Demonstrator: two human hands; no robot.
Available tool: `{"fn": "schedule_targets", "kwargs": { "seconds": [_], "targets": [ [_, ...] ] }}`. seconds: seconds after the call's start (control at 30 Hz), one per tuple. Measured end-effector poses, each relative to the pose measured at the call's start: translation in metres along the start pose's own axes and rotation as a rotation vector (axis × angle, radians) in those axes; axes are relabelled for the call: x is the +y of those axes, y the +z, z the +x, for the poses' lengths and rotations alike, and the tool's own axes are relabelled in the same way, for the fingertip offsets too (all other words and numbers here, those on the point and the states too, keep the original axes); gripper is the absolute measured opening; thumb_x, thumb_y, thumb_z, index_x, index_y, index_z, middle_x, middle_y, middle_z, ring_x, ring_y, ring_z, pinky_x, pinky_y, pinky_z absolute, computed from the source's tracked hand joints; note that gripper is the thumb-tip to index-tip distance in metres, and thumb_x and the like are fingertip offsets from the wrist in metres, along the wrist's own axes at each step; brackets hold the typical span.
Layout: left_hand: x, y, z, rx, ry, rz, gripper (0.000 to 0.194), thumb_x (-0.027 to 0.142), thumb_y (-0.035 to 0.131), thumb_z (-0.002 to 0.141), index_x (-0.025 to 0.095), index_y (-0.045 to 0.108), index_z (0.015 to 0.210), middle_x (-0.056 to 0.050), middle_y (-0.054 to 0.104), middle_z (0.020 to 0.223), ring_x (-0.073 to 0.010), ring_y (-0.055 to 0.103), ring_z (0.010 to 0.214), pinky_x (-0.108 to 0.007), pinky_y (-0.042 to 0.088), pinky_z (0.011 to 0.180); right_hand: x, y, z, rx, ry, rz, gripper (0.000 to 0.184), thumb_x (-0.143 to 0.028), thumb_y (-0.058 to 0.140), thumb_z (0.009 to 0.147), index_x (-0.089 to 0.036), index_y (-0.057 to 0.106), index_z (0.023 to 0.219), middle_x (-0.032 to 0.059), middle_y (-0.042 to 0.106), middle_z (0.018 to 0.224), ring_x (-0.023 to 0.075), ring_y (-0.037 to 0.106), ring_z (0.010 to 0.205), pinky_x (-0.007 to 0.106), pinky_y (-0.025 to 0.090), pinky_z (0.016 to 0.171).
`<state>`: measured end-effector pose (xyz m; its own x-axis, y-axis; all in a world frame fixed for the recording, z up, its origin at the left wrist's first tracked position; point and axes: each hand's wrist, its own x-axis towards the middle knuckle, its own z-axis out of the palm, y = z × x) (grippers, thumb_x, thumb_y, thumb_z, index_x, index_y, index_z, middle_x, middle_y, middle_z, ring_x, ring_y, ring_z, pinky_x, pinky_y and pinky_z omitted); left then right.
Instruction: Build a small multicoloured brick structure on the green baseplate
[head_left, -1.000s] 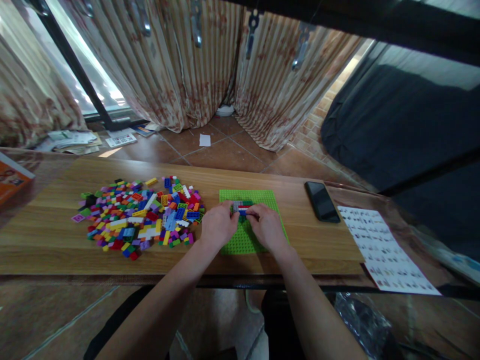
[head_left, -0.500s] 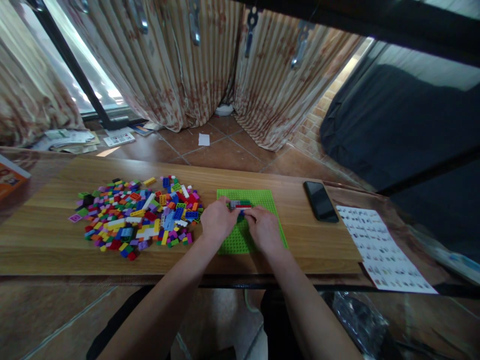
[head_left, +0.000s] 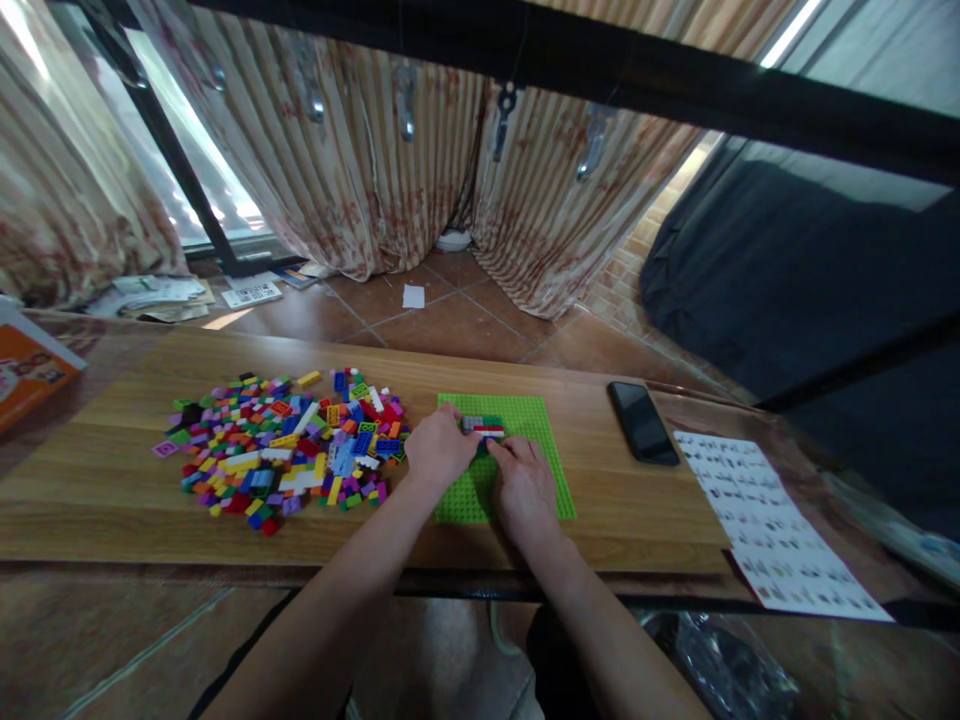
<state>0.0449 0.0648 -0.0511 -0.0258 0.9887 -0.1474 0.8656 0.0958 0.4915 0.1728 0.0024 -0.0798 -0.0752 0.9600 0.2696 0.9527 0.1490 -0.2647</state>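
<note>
A green studded baseplate [head_left: 529, 412] lies on the wooden board, with a small cluster of toy building bricks [head_left: 484, 424] on its upper part, in grey, green, white and red. My left hand [head_left: 441, 448] is closed at the cluster's left end, its fingertips against the bricks. On the near side, my right hand [head_left: 527, 485] bends its fingers towards a blue brick [head_left: 488, 441] and touches it. The fingertips of both hands almost meet there. My own fingers partly hide the lower bricks.
A wide heap of loose coloured bricks [head_left: 292, 450] spreads left of my hands. To the right lie a black phone [head_left: 643, 422] and a sheet printed with small pictures [head_left: 776, 520]. An orange box [head_left: 34, 365] stands at the far left. A dark bar [head_left: 540, 40] crosses overhead.
The view has tilted up, so the table sits lower in it. My right hand has drawn slightly back from the cluster, showing more of the red and white bricks. My left hand stays at its left end.
</note>
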Motion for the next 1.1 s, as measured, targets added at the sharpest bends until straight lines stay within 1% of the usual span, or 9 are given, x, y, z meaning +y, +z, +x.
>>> {"fn": "schedule_targets", "kwargs": {
  "seconds": [0.17,0.27,0.37,0.47,0.53,0.6,0.77,0.9,1.1],
  "targets": [
    [-0.004,-0.001,-0.003,0.014,0.037,-0.023,0.040,0.047,0.059,0.083,0.020,0.062,0.112,-0.010,0.074,0.095,-0.0261,0.070,0.091,-0.034,0.051,0.075,0.008,-0.001,0.006,0.055,0.025,0.134,0.036,-0.009,0.043,0.091,-0.021,0.072,0.108,0.0092,0.067,0.095,0.0222,0.058,0.088,0.034,0.045,0.082],
    [-0.007,-0.010,-0.003,0.036,0.085,-0.080,0.040,0.043,0.054,0.088,0.016,0.062,0.116,-0.010,0.074,0.089,-0.0247,0.070,0.088,-0.034,0.050,0.077,0.018,-0.006,0.016,0.167,0.114,0.285,0.032,-0.015,0.043,0.092,-0.020,0.072,0.106,0.0094,0.070,0.096,0.0221,0.062,0.089,0.035,0.048,0.082],
    [-0.014,-0.025,0.001,0.095,0.145,-0.246,0.035,0.035,0.054,0.088,0.014,0.064,0.114,-0.009,0.074,0.085,-0.0211,0.068,0.080,-0.031,0.050,0.075,0.026,-0.013,0.028,0.315,0.219,0.444,0.028,-0.023,0.047,0.091,-0.018,0.072,0.100,0.0101,0.073,0.096,0.0225,0.066,0.088,0.037,0.050,0.081],
    [-0.026,-0.041,0.005,0.204,0.197,-0.500,0.031,0.033,0.057,0.085,0.013,0.066,0.108,-0.006,0.071,0.077,-0.0161,0.064,0.068,-0.026,0.047,0.064,0.023,-0.016,0.035,0.366,0.283,0.588,0.025,-0.027,0.050,0.088,-0.017,0.072,0.096,0.0094,0.074,0.093,0.0221,0.068,0.085,0.038,0.052,0.080],
    [-0.037,-0.053,0.005,0.301,0.191,-0.671,0.032,0.034,0.058,0.083,0.013,0.066,0.106,-0.003,0.067,0.070,-0.0134,0.059,0.060,-0.023,0.044,0.056,0.014,-0.016,0.036,0.348,0.260,0.611,0.025,-0.027,0.051,0.088,-0.018,0.072,0.094,0.0089,0.074,0.092,0.0215,0.068,0.084,0.037,0.052,0.079],
    [-0.048,-0.066,0.004,0.403,0.131,-0.829,0.031,0.035,0.060,0.081,0.013,0.067,0.102,0.000,0.063,0.064,-0.0107,0.054,0.052,-0.021,0.039,0.049,-0.001,-0.014,0.033,0.296,0.176,0.608,0.024,-0.026,0.051,0.089,-0.018,0.072,0.094,0.0085,0.073,0.093,0.0206,0.067,0.083,0.035,0.052,0.077],
    [-0.073,-0.097,0.001,0.597,-0.020,-1.102,0.022,0.031,0.064,0.073,0.013,0.067,0.087,0.004,0.058,0.058,-0.0053,0.043,0.044,-0.017,0.032,0.042,-0.040,-0.003,0.022,0.073,-0.075,0.562,0.023,-0.019,0.050,0.090,-0.022,0.071,0.100,0.0070,0.070,0.099,0.0197,0.065,0.094,0.033,0.051,0.085],
    [-0.081,-0.104,0.000,0.552,-0.064,-1.257,0.021,0.029,0.066,0.070,0.013,0.066,0.083,0.004,0.058,0.059,-0.0044,0.043,0.043,-0.017,0.032,0.042,-0.064,0.010,0.022,-0.039,-0.153,0.507,0.024,-0.019,0.052,0.090,-0.024,0.069,0.106,0.0067,0.068,0.107,0.0200,0.063,0.100,0.034,0.050,0.092],
    [-0.078,-0.100,-0.001,0.456,-0.049,-1.321,0.018,0.025,0.067,0.068,0.012,0.066,0.081,0.004,0.056,0.057,-0.0035,0.040,0.044,-0.016,0.028,0.042,-0.087,0.027,0.030,-0.085,-0.190,0.472,0.029,-0.020,0.056,0.088,-0.023,0.066,0.115,0.0081,0.065,0.114,0.0235,0.058,0.107,0.040,0.048,0.096]
  ]
}}
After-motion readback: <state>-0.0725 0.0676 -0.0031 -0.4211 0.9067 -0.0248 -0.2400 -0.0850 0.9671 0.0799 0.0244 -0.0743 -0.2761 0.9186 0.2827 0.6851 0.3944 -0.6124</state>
